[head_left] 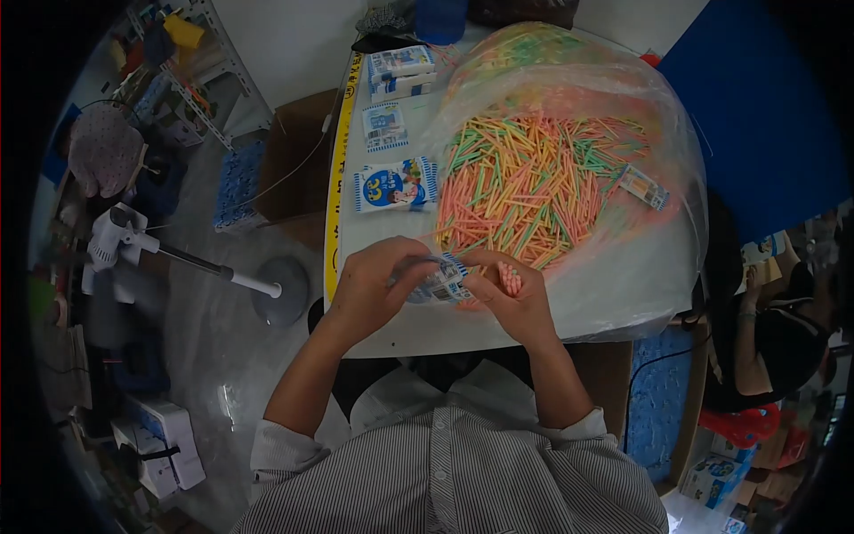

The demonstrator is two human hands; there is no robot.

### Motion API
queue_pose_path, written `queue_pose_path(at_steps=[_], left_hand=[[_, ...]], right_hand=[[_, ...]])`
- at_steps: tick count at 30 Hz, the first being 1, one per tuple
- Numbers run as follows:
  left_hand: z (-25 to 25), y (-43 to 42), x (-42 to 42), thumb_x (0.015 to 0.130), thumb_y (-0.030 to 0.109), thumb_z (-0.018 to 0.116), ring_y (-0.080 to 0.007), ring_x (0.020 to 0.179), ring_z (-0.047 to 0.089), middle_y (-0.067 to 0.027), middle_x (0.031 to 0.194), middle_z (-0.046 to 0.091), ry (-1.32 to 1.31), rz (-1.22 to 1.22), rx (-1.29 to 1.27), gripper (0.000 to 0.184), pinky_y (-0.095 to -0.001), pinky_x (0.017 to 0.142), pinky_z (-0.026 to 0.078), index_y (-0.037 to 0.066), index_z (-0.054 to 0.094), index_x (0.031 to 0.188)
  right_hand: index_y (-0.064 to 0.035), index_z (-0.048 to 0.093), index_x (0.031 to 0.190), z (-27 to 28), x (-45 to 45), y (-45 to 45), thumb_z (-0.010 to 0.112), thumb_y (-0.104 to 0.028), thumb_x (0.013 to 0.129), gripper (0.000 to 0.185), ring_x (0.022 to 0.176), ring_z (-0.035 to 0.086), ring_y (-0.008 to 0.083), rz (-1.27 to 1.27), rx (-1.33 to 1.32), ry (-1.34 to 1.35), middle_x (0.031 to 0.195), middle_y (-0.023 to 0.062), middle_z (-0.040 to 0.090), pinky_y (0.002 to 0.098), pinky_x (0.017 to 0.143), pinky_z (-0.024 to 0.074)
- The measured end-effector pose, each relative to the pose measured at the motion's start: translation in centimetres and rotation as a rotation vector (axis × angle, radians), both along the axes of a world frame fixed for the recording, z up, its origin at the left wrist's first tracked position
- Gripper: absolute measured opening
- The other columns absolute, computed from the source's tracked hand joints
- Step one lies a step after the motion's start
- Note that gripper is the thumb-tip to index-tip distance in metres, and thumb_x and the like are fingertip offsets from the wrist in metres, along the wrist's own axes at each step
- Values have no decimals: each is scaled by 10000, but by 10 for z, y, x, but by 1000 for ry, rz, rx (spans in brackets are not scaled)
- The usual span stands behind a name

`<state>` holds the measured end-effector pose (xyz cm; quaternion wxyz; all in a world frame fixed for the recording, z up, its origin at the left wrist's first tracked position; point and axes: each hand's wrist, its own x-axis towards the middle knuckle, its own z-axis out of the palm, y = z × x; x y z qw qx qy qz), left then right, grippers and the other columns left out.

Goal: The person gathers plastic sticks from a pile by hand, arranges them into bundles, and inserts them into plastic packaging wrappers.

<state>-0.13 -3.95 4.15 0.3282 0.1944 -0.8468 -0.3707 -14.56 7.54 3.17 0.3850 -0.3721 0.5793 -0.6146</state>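
Observation:
Between my two hands is a small blue-and-white plastic packet point(442, 283), just over the table's near edge. My left hand point(378, 280) is closed on the packet's left side, thumb and fingers pinching it. My right hand point(520, 307) is closed too; its thumb and forefinger touch the packet's right side. A bundle of thin pink sticks point(510, 279) is gripped in its curled fingers, ends showing. Just beyond my hands spreads a big heap of pink, yellow and green sticks point(525, 187) in a large clear plastic bag point(658, 258).
Left of the heap lie a blue-and-white packet point(396, 185), a flatter packet point(385, 126) and a stack of packets point(400, 71). Another small packet point(644, 187) rests on the heap's right side. A stand's pole point(213, 267) is left of the table. Another person's arm point(752, 347) shows at right.

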Motion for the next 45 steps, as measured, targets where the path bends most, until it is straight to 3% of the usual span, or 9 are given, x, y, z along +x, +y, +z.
queue_pose_path(at_steps=[3, 6, 9, 14, 18, 23, 30, 38, 45], left_hand=[[-11, 4, 3, 701, 78, 642, -205, 723, 573, -109, 841, 570, -54, -24, 58, 235, -285, 615, 452, 13, 525, 894], [-13, 16, 3, 674, 86, 666, -236, 830, 520, -128, 925, 515, 101, 303, -296, 384, -322, 700, 425, 14, 461, 990], [-17, 40, 10, 649, 82, 675, -266, 894, 474, -145, 977, 464, 128, 225, -190, 504, -342, 759, 391, 13, 388, 1057], [-36, 60, -6, 692, 63, 624, -191, 833, 493, -116, 930, 470, 319, 331, 377, 444, -299, 744, 403, 4, 381, 1059], [-49, 58, 1, 723, 51, 596, -163, 806, 500, -100, 908, 479, 364, 351, 542, 411, -281, 735, 412, 5, 378, 1069], [-51, 50, 15, 730, 52, 593, -161, 822, 503, -89, 911, 480, 282, 296, 376, 426, -269, 717, 424, 21, 373, 1094], [-39, 55, 24, 701, 37, 586, -166, 871, 487, -102, 941, 465, 300, 226, 462, 466, -285, 735, 415, 24, 361, 1109], [-34, 58, 19, 641, -1, 571, -208, 843, 500, -115, 895, 473, 157, 355, 351, 472, -314, 739, 415, 16, 378, 1071], [-45, 50, 26, 636, -20, 571, -206, 662, 555, -108, 783, 513, 81, 418, 110, 413, -276, 623, 453, 14, 409, 1014]], right_hand=[[12, 554, 872, -12, 5, -1, 592, 17, 741, 136, 572, 412, 32, 22, 2, 14, 680, 6, 511, 167, 506, 368], [15, 534, 778, -14, 8, 0, 586, 31, 740, 66, 598, 446, 37, -52, -41, -2, 674, 7, 508, 176, 536, 405], [-4, 506, 695, -16, 12, -1, 603, 46, 708, 111, 596, 469, 40, -55, -27, 11, 664, 4, 511, 192, 531, 407], [-32, 493, 669, -23, 31, -7, 642, 49, 628, 174, 569, 471, 35, -54, -196, 688, 632, -2, 509, 198, 503, 378], [-36, 484, 652, -22, 35, -10, 661, 28, 636, 189, 541, 428, 27, -20, -119, 576, 605, -18, 475, 184, 482, 347], [-70, 443, 632, -26, 28, -9, 688, -40, 665, 250, 516, 360, 16, 53, 31, -72, 586, -43, 431, 169, 458, 296], [-73, 424, 634, -24, 32, -10, 678, -23, 668, 261, 505, 338, 11, 84, 78, -92, 563, -44, 408, 163, 447, 288], [-49, 426, 630, -26, 45, -9, 640, 14, 670, 227, 527, 364, 14, 114, -14, 403, 564, -41, 414, 181, 454, 312], [-35, 461, 648, -26, 45, -10, 651, -1, 662, 193, 521, 369, 13, 151, 82, 174, 577, -34, 441, 176, 462, 319]])
